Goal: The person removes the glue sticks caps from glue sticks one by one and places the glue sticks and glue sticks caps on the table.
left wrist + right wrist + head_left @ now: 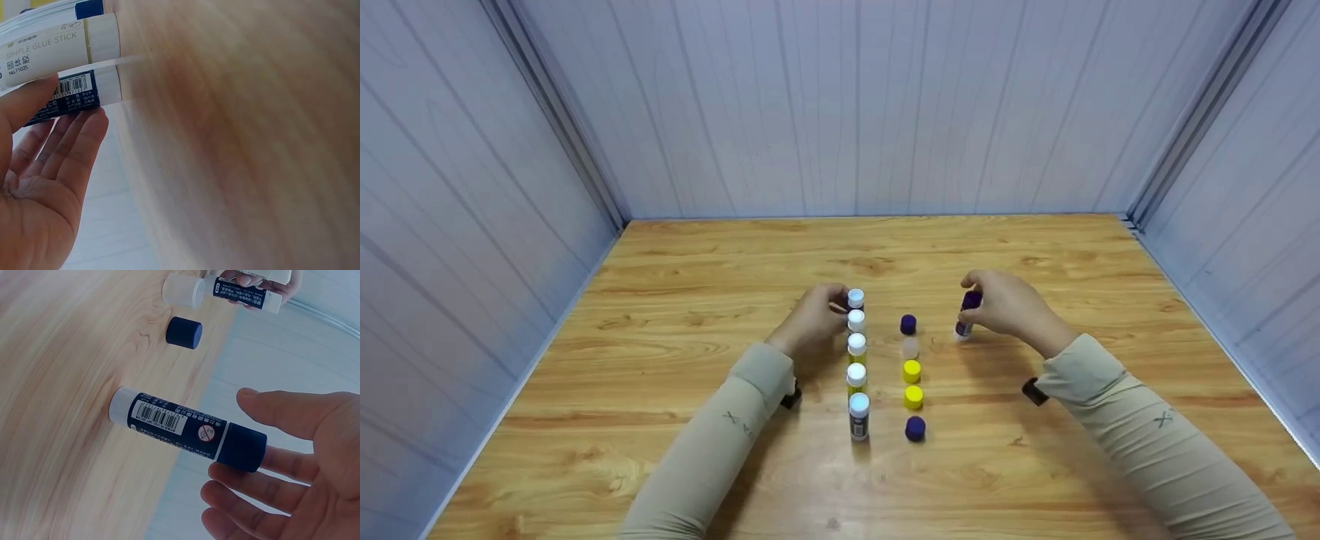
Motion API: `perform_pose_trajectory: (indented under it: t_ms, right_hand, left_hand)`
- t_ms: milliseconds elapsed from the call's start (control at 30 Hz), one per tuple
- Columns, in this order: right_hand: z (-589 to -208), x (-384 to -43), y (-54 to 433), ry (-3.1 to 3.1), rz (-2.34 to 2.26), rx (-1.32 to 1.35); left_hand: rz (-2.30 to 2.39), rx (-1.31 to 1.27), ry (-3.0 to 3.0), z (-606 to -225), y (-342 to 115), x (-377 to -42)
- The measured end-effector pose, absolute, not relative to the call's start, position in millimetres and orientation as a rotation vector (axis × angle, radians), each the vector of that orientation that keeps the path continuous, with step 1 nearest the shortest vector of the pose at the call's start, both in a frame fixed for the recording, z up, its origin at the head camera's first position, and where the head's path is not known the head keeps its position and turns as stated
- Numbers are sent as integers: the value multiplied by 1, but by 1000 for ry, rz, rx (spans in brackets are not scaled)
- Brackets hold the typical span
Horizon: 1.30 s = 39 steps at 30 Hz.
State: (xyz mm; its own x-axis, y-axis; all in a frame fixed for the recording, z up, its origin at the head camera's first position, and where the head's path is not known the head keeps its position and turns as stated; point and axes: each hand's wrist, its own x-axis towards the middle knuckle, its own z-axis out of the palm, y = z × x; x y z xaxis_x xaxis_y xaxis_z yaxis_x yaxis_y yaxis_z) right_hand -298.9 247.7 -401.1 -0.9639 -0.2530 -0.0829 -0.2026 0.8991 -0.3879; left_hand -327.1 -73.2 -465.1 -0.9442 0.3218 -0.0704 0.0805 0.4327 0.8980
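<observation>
In the head view a row of upright glue sticks with white tops runs away from me. My left hand (819, 319) is at its far end, thumb and fingers on either side of the navy-labelled glue stick (70, 93). Beside that one stands a white-labelled glue stick (50, 48). To the right, my right hand (1011, 306) is around a separate navy glue stick (174, 424) with its navy cap (242, 447) on. That stick stands upright on the table; in the right wrist view the thumb is apart from it and the fingers are beside the cap.
Between the hands, loose caps line up beside the row: a far navy cap (908, 325), a clear cap (910, 348), two yellow caps (912, 371) and a near navy cap (915, 429). The nearest glue stick (859, 417) ends the row. Pale panels (855, 112) wall the wooden table (697, 262).
</observation>
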Motion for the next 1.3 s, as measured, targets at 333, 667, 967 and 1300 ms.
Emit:
perform_pose_trajectory:
  t_ms: [333, 667, 967, 1300]
  right_hand:
    - [-404, -304, 253, 2958, -602, -410]
    - [-406, -304, 254, 2992, -601, -424]
    - [-403, -296, 251, 3118, -684, -411]
    - [-405, -289, 244, 3334, -1170, -543]
  left_hand:
    - [1513, 392, 2451, -463, -75, -328]
    - [1439, 376, 2502, -457, -89, -331]
    - [1531, 315, 2633, -447, -110, -333]
    - [1669, 383, 2838, -428, -121, -322]
